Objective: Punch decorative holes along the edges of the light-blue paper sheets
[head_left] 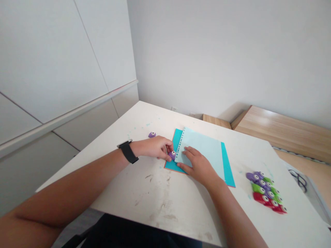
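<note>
The left hand [155,148] is pinching a purple paper punch [172,155] between thumb and curled fingers, with a black watch [128,152] strapped around the wrist. The punch is sitting at the left edge of a pale blue sheet of paper [204,148], where a row of small holes [180,144] is running along that edge from about twelve o'clock down toward seven o'clock. The fingers are partly covering the punch, so it is hard to say whether the paper edge is actually inside its slot, though the two do seem to be touching.

The right hand [198,168] is lying spread across the lower part of the sheet, its fingers flat and pressing down just beside the punch and the left hand. The sheet is resting on a larger teal card [227,168] with a thin orange edge, and the teal is showing on both sides of the paper. Both are lying on a white table [155,193] marked by grey smears and small teal specks.

At about ten o'clock from the card, a second purple punch [152,134] is sitting alone on the table. At about four o'clock, a tight group of punches [263,191] in purple, green and red is lined up in rows, each showing a round white button. Farther out, at about three o'clock, a pair of glasses [297,181] is lying near the table's right edge, and a wooden board [281,131] is showing beyond the table at about two o'clock.
</note>
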A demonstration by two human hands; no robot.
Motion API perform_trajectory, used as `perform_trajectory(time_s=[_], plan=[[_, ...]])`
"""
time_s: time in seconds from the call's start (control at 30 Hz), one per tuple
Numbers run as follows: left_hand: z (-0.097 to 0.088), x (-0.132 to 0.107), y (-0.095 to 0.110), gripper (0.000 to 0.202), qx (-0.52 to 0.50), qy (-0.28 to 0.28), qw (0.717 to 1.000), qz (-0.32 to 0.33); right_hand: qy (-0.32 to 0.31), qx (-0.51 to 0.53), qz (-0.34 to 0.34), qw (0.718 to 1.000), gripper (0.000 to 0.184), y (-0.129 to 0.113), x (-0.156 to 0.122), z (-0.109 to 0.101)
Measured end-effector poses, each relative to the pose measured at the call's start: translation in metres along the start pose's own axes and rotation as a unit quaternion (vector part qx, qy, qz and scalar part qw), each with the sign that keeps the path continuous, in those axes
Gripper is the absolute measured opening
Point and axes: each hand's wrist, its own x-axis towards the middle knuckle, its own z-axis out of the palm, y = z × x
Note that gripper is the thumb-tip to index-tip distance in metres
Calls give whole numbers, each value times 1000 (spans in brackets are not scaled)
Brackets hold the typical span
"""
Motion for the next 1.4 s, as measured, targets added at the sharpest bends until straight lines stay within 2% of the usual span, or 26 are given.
perform_trajectory(time_s=[0.33,0.73,1.0,1.4], plan=[[0,2,-1,45,40,34,998,31,4,-9,2,1000,53,0,0,1],[1,4,-3,45,26,22,999,36,10,-8,-3,1000,53,1,0,2],[5,4,2,46,64,35,996,46,8,-16,2,1000,53,0,0,2],[15,3,12,39,99,71,986,112,-8,0,-7,1000,56,7,0,3]])
